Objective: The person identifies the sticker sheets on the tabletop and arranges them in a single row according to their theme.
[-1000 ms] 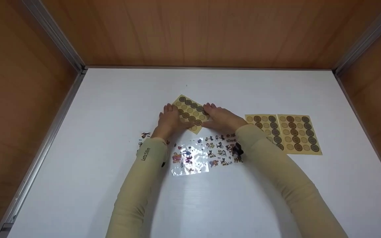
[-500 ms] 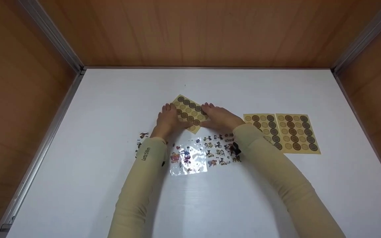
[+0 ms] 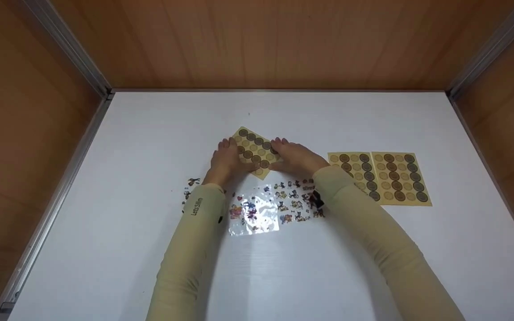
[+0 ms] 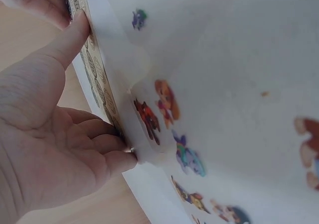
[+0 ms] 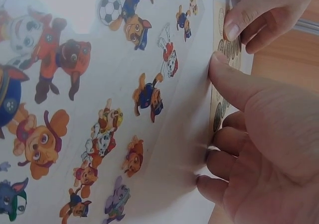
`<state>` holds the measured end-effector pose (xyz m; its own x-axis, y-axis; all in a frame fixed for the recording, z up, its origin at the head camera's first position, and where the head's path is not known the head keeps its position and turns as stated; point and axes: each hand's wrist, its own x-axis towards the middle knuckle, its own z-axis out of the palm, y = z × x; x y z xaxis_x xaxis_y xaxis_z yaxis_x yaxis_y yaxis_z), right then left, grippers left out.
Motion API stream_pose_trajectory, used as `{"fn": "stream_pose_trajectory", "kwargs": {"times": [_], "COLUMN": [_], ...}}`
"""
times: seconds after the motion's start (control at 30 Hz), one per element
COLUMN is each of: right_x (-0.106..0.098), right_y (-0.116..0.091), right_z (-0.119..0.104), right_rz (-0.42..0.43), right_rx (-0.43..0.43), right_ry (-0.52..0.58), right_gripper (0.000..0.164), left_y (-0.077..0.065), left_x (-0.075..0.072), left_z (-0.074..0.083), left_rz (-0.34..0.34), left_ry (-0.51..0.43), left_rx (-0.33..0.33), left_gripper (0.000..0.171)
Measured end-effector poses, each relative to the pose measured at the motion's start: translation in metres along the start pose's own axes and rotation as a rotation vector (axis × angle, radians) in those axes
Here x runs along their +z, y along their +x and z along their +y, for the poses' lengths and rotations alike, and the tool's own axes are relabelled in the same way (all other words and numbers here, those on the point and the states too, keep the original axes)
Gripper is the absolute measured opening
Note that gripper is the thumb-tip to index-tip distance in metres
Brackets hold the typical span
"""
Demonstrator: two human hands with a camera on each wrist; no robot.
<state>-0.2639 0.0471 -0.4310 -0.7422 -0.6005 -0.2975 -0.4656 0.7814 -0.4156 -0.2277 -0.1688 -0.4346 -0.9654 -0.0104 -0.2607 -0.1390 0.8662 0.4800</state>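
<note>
A tan sheet of round coin-like stickers (image 3: 253, 149) lies turned at an angle on the white table, between both hands. My left hand (image 3: 227, 163) rests at its left side, and my right hand (image 3: 299, 159) at its right side. Both thumbs press near the sheet's close edge, almost meeting. In the left wrist view, the left thumb (image 4: 75, 37) lies on the sheet (image 4: 96, 69) while the other fingertips touch down at its edge. The right wrist view has the right thumb (image 5: 227, 77) on the sheet, with the fingers bent loosely onto the table.
Clear plastic sheets with cartoon dog stickers (image 3: 261, 223) lie under and between the forearms; the sleeves hide parts of them. Two more tan sticker sheets (image 3: 402, 178) lie side by side at the right. Wooden walls (image 3: 279, 44) stand behind and at both sides.
Both hands stay on the tan sticker sheet with no clear movement of their own. The whole view shifts very slightly.
</note>
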Motion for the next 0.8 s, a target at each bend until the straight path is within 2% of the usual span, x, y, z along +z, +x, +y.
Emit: {"fn": "stream_pose_trajectory", "kwargs": {"times": [0.43,0.8], "right_x": [0.002,0.004], "right_y": [-0.002,-0.004], "right_z": [-0.003,0.005], "right_rz": [0.018,0.061], "right_rx": [-0.032,-0.015], "right_ry": [0.031,0.063], "right_gripper": [0.078,0.088], "left_y": [-0.003,-0.004], "left_x": [-0.004,0.004], "left_z": [0.006,0.013], "left_rz": [0.0,0.029], "left_ry": [-0.001,-0.1], "left_rx": [0.0,0.014], "left_gripper": [0.114,0.106]}}
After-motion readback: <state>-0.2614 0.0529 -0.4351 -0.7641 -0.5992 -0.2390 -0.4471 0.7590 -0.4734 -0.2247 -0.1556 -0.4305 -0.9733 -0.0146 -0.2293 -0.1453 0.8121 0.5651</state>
